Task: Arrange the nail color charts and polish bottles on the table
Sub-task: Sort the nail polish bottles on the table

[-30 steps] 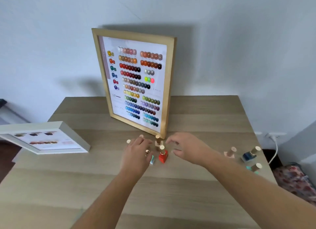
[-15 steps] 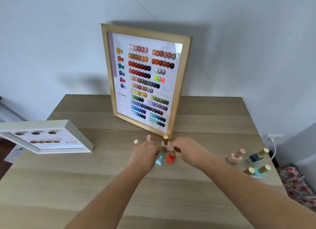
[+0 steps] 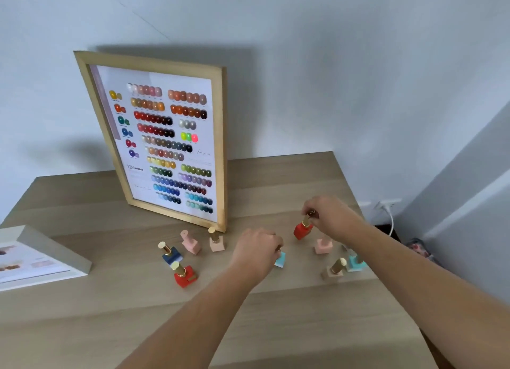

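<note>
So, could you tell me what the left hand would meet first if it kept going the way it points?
Probably the red bottle held by the right hand; the left hand points that way, though depth is unclear.

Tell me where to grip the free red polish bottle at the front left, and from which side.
Pinch the gold cap of the red bottle from above. It stands upright, cap topmost and clear, while the blue bottle crowds its far side.

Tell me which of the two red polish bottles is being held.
The red bottle on the right, gripped by its gold cap in the right hand. The other red bottle stands untouched at the left group's front.
</note>
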{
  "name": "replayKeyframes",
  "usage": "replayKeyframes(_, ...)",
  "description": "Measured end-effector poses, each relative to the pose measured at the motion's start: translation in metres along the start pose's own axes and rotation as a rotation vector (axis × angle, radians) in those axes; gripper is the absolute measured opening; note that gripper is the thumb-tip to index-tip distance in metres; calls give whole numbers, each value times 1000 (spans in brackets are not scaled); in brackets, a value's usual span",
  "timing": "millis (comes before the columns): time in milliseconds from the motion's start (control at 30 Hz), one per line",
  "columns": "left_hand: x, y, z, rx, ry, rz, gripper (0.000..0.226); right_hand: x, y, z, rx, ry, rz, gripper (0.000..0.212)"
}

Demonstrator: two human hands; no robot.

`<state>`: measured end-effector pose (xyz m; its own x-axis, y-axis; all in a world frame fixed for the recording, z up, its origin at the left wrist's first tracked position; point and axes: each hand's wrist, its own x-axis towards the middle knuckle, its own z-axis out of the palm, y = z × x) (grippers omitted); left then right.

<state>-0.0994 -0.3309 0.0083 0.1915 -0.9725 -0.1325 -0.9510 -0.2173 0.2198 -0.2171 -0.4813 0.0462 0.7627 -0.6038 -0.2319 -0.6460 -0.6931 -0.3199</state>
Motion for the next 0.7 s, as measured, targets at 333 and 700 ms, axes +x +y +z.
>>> replayKeyframes(333,67,44,-6,18,62,-22,23,-12,74,-17,34,50,180,22)
replayKeyframes(700,77,54,10,-76,72,-66,38,-10,89,-11,75,27,178,31)
